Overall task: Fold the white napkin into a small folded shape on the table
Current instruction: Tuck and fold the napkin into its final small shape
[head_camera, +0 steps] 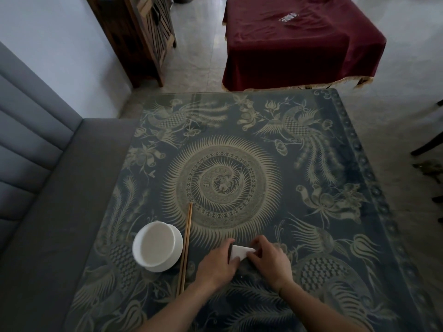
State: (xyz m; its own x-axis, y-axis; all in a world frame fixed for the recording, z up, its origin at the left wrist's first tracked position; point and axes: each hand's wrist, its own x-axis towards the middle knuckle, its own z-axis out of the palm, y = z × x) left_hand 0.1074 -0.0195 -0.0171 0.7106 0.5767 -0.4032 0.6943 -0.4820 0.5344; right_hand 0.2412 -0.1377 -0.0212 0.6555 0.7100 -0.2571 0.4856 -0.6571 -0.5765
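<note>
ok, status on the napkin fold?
Left hand and right hand both pinching the white napkin, already small, on the table. Chopsticks and bowl lie left, clear of it.

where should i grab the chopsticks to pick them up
Pinch the chopsticks near their middle, coming from above with the left hand. They lie flat as a close pair, and the white bowl crowds their left side, so approach from the right.
</note>
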